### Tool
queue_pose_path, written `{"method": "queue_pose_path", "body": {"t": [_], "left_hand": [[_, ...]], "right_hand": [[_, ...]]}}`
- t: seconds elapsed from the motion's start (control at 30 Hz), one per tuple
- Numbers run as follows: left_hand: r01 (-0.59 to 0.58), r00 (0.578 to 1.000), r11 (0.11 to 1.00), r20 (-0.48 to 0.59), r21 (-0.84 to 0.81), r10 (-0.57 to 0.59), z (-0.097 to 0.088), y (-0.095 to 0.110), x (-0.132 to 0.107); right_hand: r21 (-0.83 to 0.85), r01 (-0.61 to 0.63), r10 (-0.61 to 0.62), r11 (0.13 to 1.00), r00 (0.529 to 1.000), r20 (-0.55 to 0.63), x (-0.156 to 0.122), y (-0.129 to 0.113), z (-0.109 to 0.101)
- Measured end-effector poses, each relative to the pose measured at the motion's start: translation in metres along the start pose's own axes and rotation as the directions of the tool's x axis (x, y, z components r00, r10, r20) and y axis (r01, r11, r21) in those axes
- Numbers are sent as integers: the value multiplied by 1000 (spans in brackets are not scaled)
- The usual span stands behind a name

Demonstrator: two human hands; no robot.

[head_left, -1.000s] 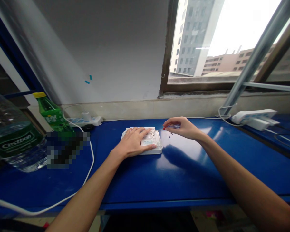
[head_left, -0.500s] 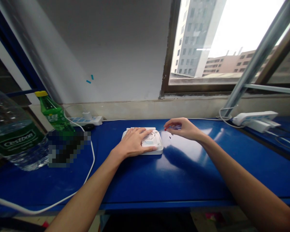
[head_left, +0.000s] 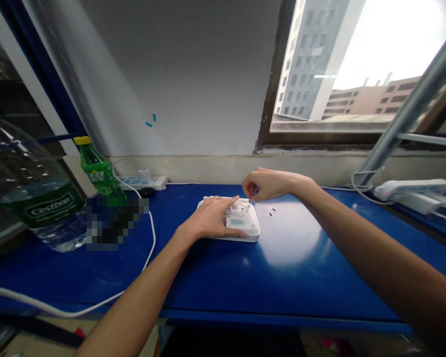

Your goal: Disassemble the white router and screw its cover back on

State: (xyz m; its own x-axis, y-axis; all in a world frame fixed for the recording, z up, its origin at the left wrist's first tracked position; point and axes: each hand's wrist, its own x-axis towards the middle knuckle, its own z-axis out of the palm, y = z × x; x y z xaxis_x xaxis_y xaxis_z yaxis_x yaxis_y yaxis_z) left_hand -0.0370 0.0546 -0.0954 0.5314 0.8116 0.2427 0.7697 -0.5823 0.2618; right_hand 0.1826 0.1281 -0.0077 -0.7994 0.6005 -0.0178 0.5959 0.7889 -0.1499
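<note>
Head view: the left hand [head_left: 211,219] lies open and flat on a white square plastic box [head_left: 243,224], pressing so it cannot slide on the shiny blue tabletop [head_left: 215,282]. The right hand [head_left: 265,184] pinches a small thin screwdriver [head_left: 253,192], its tip at the box. Tiny black screws [head_left: 272,211] lie just beside.

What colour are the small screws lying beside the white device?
The screws look black against the blue tabletop; the head view shows them best.

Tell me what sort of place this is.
Probably a makeshift repair or electronics workbench beside a window: a small screwdriver is at a white vented device, tiny screws lie on the blue bench, and a power strip sits nearby.
</note>
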Motion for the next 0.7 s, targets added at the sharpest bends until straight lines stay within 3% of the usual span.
{"method": "queue_pose_path", "body": {"t": [0.07, 0.27, 0.47, 0.57, 0.7], "left_hand": [[28, 1000, 1000, -7, 12, -28, 1, 1, 1], [9, 1000, 1000, 3, 16, -9, 0, -4, -1], [-9, 1000, 999, 29, -31, 10, -2, -10, -4], [-1, 1000, 999, 28, -35, 2, -1, -10, -4], [-12, 999, 999, 36, -44, 14, -3, -9, -4]], "right_hand": [[-23, 8, -9, 1000, 1000, -11, 11, -6, -2], [70, -17, 38, 997, 949, -314, 7, 1, 24], [173, -86, 176, 981, 768, -616, -9, 3, 61], [243, -28, 191, 970, 708, -679, -11, 0, 70], [457, 135, 242, 879, 699, -673, -12, -2, 76]]}}
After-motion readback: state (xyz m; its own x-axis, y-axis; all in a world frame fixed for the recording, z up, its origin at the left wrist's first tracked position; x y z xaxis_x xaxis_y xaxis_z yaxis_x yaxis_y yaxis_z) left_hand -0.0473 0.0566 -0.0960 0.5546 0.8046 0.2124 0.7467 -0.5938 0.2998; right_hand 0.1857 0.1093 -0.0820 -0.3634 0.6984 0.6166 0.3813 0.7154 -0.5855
